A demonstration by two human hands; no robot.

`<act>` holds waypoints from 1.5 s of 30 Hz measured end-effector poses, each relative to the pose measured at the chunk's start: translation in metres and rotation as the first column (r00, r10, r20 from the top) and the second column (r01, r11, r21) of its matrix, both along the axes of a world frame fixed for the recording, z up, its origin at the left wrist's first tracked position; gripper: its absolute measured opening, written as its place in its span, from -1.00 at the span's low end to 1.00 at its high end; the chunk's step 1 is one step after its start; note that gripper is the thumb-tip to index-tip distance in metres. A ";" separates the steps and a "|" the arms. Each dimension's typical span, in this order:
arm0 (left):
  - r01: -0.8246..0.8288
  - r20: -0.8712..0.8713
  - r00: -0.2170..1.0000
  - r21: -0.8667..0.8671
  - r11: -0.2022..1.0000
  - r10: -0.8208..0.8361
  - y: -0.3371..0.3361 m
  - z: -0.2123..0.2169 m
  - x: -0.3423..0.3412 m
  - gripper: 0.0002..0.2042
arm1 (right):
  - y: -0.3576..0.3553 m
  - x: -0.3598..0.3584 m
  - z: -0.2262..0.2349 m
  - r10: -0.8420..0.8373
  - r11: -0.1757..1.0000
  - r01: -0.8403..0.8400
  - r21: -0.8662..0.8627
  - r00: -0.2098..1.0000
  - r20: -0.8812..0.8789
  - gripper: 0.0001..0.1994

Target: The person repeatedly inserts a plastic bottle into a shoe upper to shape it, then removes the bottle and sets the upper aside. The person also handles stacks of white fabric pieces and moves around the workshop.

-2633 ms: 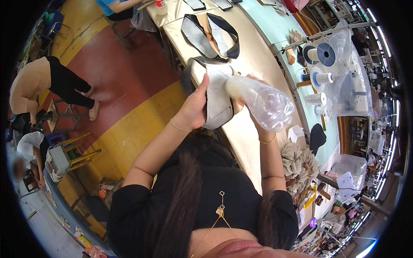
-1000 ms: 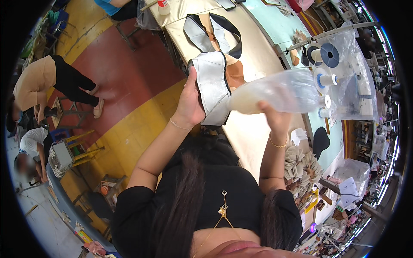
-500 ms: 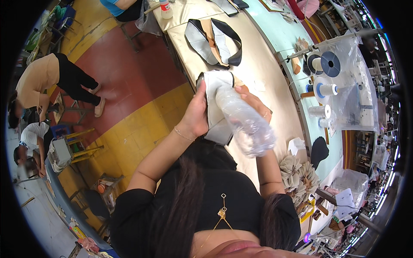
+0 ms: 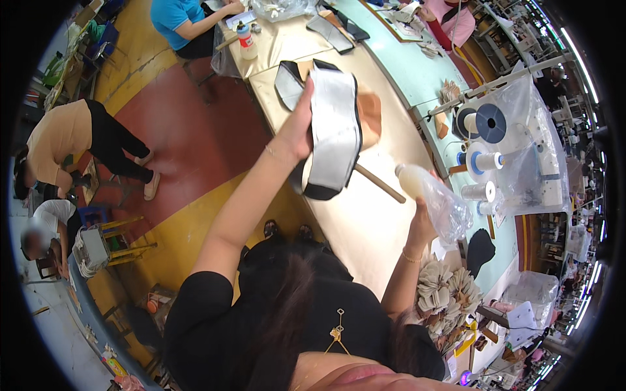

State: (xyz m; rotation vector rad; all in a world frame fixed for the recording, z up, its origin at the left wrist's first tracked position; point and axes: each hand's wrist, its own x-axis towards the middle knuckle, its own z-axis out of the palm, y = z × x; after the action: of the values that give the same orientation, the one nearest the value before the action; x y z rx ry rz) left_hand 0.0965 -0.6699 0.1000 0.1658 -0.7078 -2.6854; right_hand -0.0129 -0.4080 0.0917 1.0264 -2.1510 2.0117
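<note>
My left hand [image 4: 298, 130] grips a long curved piece [image 4: 334, 124] by its left side, thumb up along the edge. The piece has a grey-white face and black edges, perhaps leather, and is raised over the cream-covered table [image 4: 391, 153]. To the right, my right hand [image 4: 424, 218] is closed round a clear plastic bottle [image 4: 438, 199] with a whitish neck end, tilted and apart from the piece. Behind the grey piece shows a tan flap [image 4: 370, 117]; whether they are joined is unclear. A wooden stick [image 4: 380, 183] lies on the table, one end hidden by the piece.
Other grey and black pieces [image 4: 329, 32] lie farther up the table, near a bottle with a red label [image 4: 246, 42]. Thread spools [image 4: 486, 158] stand on the right by a plastic-covered machine [image 4: 531, 137]. Beige ruffled pieces [image 4: 443, 287] sit beside my right arm. Several people work nearby.
My hands have moved apart. The bottle has gone from over the grey piece to the right, while my left hand has lifted the piece up and away. The wooden stick has come into sight.
</note>
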 end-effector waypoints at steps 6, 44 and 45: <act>-0.392 0.131 0.903 -0.139 0.910 0.409 -0.111 -0.089 -0.056 -0.39 | 0.017 -0.001 -0.009 -0.117 0.993 0.117 0.002 0.986 0.122 -0.41; 0.952 0.732 -0.025 -0.190 0.240 0.681 0.150 -0.280 0.267 -0.45 | -0.032 0.073 -0.100 0.357 0.924 -0.266 -0.275 0.340 0.870 -0.46; 0.951 0.714 -0.042 -0.187 0.248 0.698 0.155 -0.278 0.269 -0.42 | -0.037 0.080 -0.100 0.358 0.920 -0.285 -0.268 0.338 0.871 -0.46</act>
State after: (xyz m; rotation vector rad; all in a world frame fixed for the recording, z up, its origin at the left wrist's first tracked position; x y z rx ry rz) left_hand 0.3655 -0.5150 -0.1777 2.0117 -2.9334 -0.7055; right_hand 0.0671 -0.4448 -0.0084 0.2605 -2.2799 3.4477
